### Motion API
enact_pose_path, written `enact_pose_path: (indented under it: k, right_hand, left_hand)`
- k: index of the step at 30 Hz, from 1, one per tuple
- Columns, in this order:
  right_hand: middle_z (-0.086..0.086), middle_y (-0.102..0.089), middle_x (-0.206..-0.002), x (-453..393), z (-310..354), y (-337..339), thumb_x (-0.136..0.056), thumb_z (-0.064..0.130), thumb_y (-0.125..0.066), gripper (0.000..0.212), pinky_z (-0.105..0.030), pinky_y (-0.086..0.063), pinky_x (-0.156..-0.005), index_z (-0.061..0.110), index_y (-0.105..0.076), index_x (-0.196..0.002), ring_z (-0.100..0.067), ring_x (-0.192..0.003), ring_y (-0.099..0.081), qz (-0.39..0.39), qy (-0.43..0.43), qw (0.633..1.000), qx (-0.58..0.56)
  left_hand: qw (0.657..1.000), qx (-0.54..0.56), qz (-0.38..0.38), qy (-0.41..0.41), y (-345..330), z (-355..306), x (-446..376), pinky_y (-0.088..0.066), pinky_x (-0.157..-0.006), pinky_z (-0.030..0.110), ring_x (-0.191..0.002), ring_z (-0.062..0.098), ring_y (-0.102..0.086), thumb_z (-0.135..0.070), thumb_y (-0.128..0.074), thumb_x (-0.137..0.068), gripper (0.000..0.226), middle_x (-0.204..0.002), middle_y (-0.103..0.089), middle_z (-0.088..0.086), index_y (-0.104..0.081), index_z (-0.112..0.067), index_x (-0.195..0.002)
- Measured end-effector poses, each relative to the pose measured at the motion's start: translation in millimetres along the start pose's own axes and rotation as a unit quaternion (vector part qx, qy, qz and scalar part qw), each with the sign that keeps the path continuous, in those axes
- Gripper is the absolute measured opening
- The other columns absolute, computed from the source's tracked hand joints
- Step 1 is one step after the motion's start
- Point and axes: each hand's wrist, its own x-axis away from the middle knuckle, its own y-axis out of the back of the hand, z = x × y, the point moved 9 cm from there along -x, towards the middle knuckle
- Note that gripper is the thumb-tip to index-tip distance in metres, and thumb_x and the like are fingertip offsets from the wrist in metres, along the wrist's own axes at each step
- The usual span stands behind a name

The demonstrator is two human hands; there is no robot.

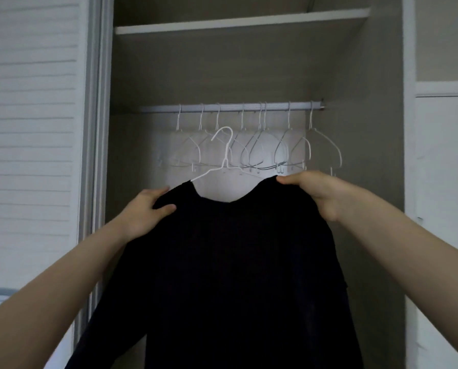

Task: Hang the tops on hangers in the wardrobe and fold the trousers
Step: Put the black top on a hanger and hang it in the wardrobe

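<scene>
Hangered top (222, 262) below crowded rail (230, 107)

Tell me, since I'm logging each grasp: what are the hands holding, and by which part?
Both hold the black top by its shoulders: left hand at one, right hand at the other. A white hanger sits in its neck.

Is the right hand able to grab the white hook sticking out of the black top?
Probably not right now. The right hand grips the black top at its shoulder, so it is busy. The way to the hanger's hook looks free, but it would have to let go first.
</scene>
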Motion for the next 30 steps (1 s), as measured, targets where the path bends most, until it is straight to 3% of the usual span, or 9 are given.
enact_pose_path:
  k: [2,4,8,11,13,16,20,23,30]
  right_hand:
    - [-0.007,-0.069,-0.071,-4,19,-22,-0.095,0.024,-0.056,0.02,-0.024,-0.053,-0.048,0.005,-0.064,-0.091,-0.018,-0.059,-0.067,0.005,0.015,0.999,-0.031]
    - [-0.009,-0.065,-0.075,-9,42,-48,-0.097,0.02,-0.053,0.019,-0.024,-0.053,-0.045,0.002,-0.06,-0.093,-0.018,-0.057,-0.063,0.003,0.05,0.998,-0.037]
    - [-0.012,-0.062,-0.084,-21,71,-110,-0.099,0.018,-0.049,0.023,-0.027,-0.055,-0.054,-0.002,-0.054,-0.109,-0.022,-0.067,-0.062,0.041,0.087,0.995,-0.034]
    - [-0.012,-0.059,-0.088,-30,76,-162,-0.101,0.014,-0.04,0.019,-0.033,-0.052,-0.077,-0.001,-0.053,-0.099,-0.023,-0.079,-0.059,0.143,0.07,0.981,-0.113]
    - [-0.01,-0.055,-0.086,-38,80,-191,-0.101,0.012,-0.036,0.018,-0.035,-0.045,-0.087,0.002,-0.051,-0.096,-0.022,-0.081,-0.054,0.197,0.066,0.966,-0.154]
    - [-0.008,-0.053,-0.082,-57,86,-222,-0.101,0.013,-0.038,0.02,-0.031,-0.043,-0.073,0.006,-0.051,-0.088,-0.021,-0.076,-0.051,0.217,0.074,0.962,-0.148]
    - [-0.008,-0.054,-0.084,-86,99,-243,-0.1,0.013,-0.039,0.019,-0.033,-0.042,-0.063,0.007,-0.051,-0.087,-0.022,-0.075,-0.052,0.226,0.09,0.96,-0.137]
    - [-0.01,-0.051,-0.082,-112,114,-249,-0.1,0.01,-0.037,0.02,-0.034,-0.044,-0.064,0.005,-0.05,-0.087,-0.023,-0.073,-0.051,0.229,0.104,0.955,-0.157]
    - [-0.008,-0.048,-0.073,-186,149,-270,-0.097,0.007,-0.034,0.024,-0.034,-0.044,-0.069,0.008,-0.047,-0.078,-0.021,-0.066,-0.049,0.264,0.126,0.934,-0.204]
  left_hand:
    - [0.991,0.106,0.085,0.014,-26,-23,10,-0.037,-0.102,0.019,-0.115,-0.004,-0.053,-0.036,-0.066,-0.088,0.051,-0.125,-0.057,-0.012,-0.054,-0.022,-0.136]
    - [0.956,0.229,0.182,0.015,-54,-53,30,-0.039,-0.103,0.016,-0.12,-0.003,-0.054,-0.051,-0.067,-0.077,0.072,-0.135,-0.055,-0.014,-0.047,-0.028,-0.142]
    - [0.904,0.342,0.256,-0.012,-65,-95,62,-0.045,-0.104,0.03,-0.122,0.01,-0.058,-0.05,-0.078,-0.072,0.089,-0.136,-0.058,-0.005,-0.034,-0.029,-0.147]
    - [0.935,0.302,0.182,0.025,-38,-79,62,-0.048,-0.101,0.03,-0.114,0.007,-0.061,-0.056,-0.08,-0.058,0.097,-0.127,-0.062,-0.009,-0.037,-0.034,-0.142]
    - [0.955,0.272,0.101,0.054,-21,-60,57,-0.054,-0.089,0.023,-0.102,0.004,-0.065,-0.043,-0.085,-0.063,0.081,-0.117,-0.065,-0.008,-0.045,-0.032,-0.132]
    - [0.984,0.151,-0.024,0.092,-1,-22,49,-0.055,-0.084,0.031,-0.098,0.017,-0.064,-0.016,-0.073,-0.079,0.051,-0.109,-0.064,0.001,-0.048,-0.02,-0.124]
    - [0.992,0.041,-0.102,0.056,13,7,49,-0.041,-0.05,0.01,-0.073,0.01,-0.064,-0.003,-0.051,-0.09,0.02,-0.08,-0.062,-0.001,-0.058,-0.011,-0.107]
    - [0.99,-0.001,-0.134,0.036,22,21,46,-0.04,-0.043,0.012,-0.052,0.003,-0.058,-0.001,-0.046,-0.093,0.022,-0.066,-0.058,-0.003,-0.063,-0.007,-0.106]
    - [0.98,-0.044,-0.195,0.016,41,36,-15,-0.047,-0.043,0.021,-0.056,0.013,-0.062,-0.008,-0.048,-0.096,0.015,-0.07,-0.063,0.001,-0.063,-0.013,-0.095]
